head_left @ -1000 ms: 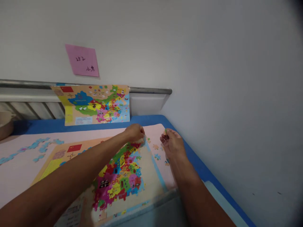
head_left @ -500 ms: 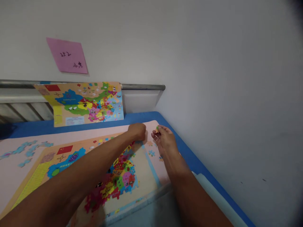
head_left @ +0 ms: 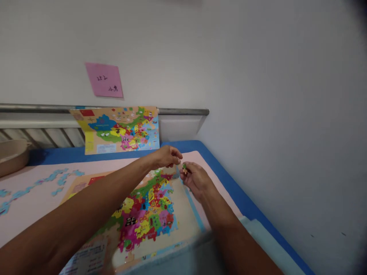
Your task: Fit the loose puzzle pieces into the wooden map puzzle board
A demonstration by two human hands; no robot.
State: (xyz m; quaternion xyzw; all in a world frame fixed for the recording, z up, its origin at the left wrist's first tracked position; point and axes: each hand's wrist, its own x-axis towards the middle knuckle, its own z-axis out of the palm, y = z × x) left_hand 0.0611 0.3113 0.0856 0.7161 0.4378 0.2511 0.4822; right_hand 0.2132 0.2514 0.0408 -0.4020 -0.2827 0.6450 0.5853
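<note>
Well, far on the left a tan bowl (head_left: 13,158) sits on the blue table (head_left: 229,187); next to it, bits of light blue puzzle (head_left: 37,185) lie in crooked rows on a pink mat (head_left: 34,202); above them, a pink note (head_left: 104,81) with black writing is stuck on the wall (head_left: 286,114); a bright map sheet (head_left: 123,130) stands up at the back of the table, against a metal bar (head_left: 183,111); the left arm (head_left: 94,202) reaches over the big map puzzle (head_left: 156,210), which lies flat on the mat, with lots of red, yellow, green and pink joined up and a bare tan strip down its right side; the left hand (head_left: 166,156) is over the top right corner of the puzzle, its fingers bent, with the thumb and first finger poking out to the right; I cannot tell if they touch anything; just beside their tips is a small green and tan piece (head_left: 185,168), held up over the puzzle's right edge; the right hand (head_left: 197,178) pinches that piece between thumb and finger; farther right, a pale blue cloth (head_left: 262,236) lies along the table's edge.
</note>
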